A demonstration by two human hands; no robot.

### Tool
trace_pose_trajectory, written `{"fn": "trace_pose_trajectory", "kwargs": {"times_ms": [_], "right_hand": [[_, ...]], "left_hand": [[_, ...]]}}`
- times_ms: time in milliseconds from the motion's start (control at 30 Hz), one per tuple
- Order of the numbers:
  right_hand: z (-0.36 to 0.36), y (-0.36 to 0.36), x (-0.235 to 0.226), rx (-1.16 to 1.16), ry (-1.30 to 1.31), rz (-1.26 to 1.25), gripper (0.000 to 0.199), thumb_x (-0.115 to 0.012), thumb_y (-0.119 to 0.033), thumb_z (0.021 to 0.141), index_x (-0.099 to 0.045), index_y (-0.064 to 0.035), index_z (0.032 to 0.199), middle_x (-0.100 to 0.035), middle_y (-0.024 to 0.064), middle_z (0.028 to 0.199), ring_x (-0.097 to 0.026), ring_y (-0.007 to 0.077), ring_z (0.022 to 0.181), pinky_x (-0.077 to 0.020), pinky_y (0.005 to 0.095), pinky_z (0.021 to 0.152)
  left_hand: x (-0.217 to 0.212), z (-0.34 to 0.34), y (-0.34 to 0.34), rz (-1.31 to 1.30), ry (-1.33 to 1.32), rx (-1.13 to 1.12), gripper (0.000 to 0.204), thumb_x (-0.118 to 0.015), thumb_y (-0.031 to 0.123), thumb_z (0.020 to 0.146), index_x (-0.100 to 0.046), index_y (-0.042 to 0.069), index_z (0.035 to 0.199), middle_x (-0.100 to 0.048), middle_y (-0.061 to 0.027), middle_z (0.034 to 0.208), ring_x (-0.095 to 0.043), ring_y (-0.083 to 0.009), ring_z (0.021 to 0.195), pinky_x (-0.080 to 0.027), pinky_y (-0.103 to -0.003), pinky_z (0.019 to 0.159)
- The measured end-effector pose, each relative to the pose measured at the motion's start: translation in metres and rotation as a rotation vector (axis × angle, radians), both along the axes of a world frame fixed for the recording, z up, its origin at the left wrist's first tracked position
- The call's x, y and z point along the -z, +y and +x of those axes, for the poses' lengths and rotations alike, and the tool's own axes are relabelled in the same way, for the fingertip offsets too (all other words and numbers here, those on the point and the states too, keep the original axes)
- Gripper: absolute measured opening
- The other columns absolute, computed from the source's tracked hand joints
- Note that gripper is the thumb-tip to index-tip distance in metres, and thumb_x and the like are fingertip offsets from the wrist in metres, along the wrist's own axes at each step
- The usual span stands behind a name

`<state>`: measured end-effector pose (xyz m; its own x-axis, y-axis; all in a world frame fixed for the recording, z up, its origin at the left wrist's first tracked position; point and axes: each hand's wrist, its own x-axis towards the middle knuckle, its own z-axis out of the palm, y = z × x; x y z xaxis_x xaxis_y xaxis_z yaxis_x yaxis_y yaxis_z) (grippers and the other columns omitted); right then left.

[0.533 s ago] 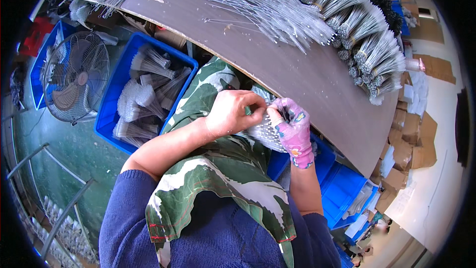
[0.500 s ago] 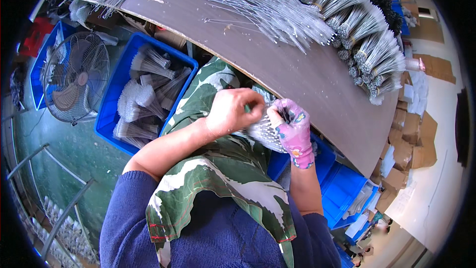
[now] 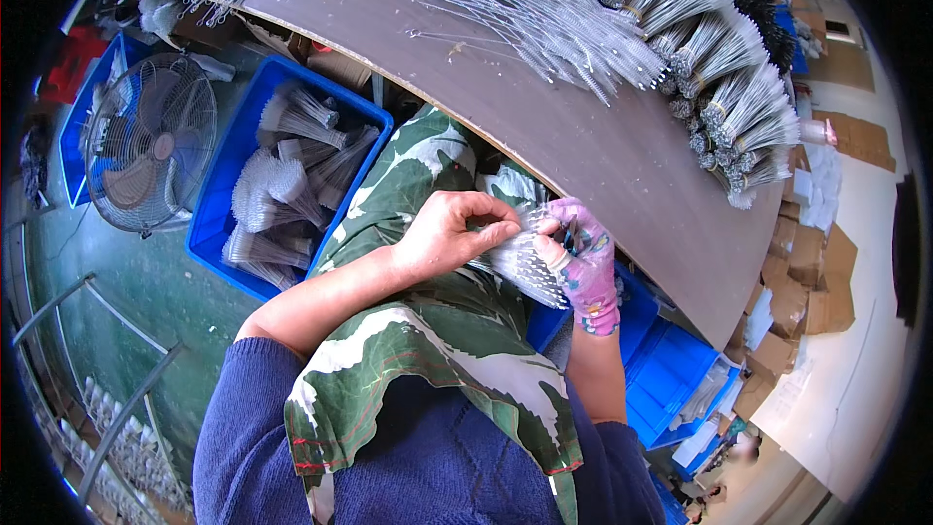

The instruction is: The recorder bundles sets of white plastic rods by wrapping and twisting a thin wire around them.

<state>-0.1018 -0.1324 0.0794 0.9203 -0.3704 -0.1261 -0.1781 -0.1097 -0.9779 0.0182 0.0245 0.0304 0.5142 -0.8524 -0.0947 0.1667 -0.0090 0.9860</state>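
Note:
A bundle of thin wire brushes [image 3: 530, 270] with pale tips lies over my lap, between my hands and just off the table edge. My bare left hand [image 3: 455, 233] is closed in a pinch at the upper left side of this bundle, thumb and forefinger together. What its fingertips hold is too fine to make out. On the other side, my right hand [image 3: 589, 277], in a pink flowered glove with bare fingertips, has its fingers curled against the bundle. Something dark shows between its thumb and fingers, but I cannot tell what.
Loose wire brushes [image 3: 530, 24] spread over the brown table [image 3: 671, 204], with tied brush bundles [image 3: 734, 126] stacked at its right. A blue bin [image 3: 219, 224] of brush bundles stands at my left, beside a floor fan [image 3: 151, 146]. More blue bins [image 3: 671, 374] and cardboard boxes [image 3: 831, 277] are at the right.
My left hand has come down and its fingers, earlier curled in a loop, now pinch close to the bundle. The right hand has turned slightly and shifted a little lower.

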Motion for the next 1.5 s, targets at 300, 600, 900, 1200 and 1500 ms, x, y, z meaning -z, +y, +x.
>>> {"fn": "trace_pose_trajectory", "kwargs": {"times_ms": [300, 600, 900, 1200, 1500], "right_hand": [[0.005, 0.005, -0.002, 0.098, 0.054, 0.032, 0.008, -0.065, 0.0, 0.08, -0.06, -0.0021, 0.085, -0.058, 0.0018, 0.085, -0.055, 0.0105, 0.079, -0.0435, 0.0241, 0.075], [0.006, 0.008, 0.0, 0.185, 0.03, 0.047, 0.009, -0.067, 0.0, 0.08, -0.06, -0.0018, 0.085, -0.059, 0.0007, 0.087, -0.055, 0.0099, 0.08, -0.0438, 0.0241, 0.076], [0.0, -0.006, -0.007, 0.051, 0.038, -0.418, 0.014, -0.07, -0.001, 0.076, -0.06, -0.0005, 0.086, -0.06, 0.0066, 0.089, -0.059, 0.0172, 0.08, -0.0461, 0.0274, 0.074], [0.006, -0.001, -0.009, 0.104, 0.094, -0.083, 0.011, -0.069, 0.001, 0.076, -0.06, -0.0024, 0.082, -0.057, 0.003, 0.085, -0.055, 0.0131, 0.081, -0.0434, 0.0257, 0.077], [0.008, -0.004, -0.011, 0.053, 0.075, -0.236, 0.012, -0.07, -0.001, 0.076, -0.06, -0.0019, 0.083, -0.056, 0.004, 0.086, -0.054, 0.0136, 0.083, -0.0433, 0.0264, 0.077]], "left_hand": [[0.01, -0.002, 0.0, -0.049, 0.141, 0.052, 0.013, -0.068, 0.013, 0.083, -0.066, 0.005, 0.092, -0.064, -0.0015, 0.08, -0.059, -0.0072, 0.072, -0.048, -0.024, 0.064], [0.001, 0.003, -0.003, -0.022, 0.002, 0.031, 0.012, -0.068, 0.011, 0.08, -0.066, 0.006, 0.091, -0.065, -0.0045, 0.08, -0.062, -0.0128, 0.072, -0.049, -0.026, 0.064], [0.008, -0.004, -0.006, -0.066, -0.059, 0.02, 0.012, -0.066, 0.007, 0.082, -0.067, 0.003, 0.093, -0.064, -0.006, 0.084, -0.061, -0.013, 0.078, -0.049, -0.026, 0.07], [0.002, 0.004, -0.013, -0.131, -0.103, 0.031, 0.017, -0.068, 0.01, 0.079, -0.067, 0.006, 0.095, -0.066, -0.0086, 0.084, -0.065, -0.0177, 0.076, -0.052, -0.03, 0.069], [0.004, 0.005, -0.017, -0.069, -0.061, 0.061, 0.016, -0.067, 0.011, 0.08, -0.067, 0.006, 0.095, -0.066, -0.0083, 0.085, -0.065, -0.0175, 0.078, -0.051, -0.03, 0.071]]}}
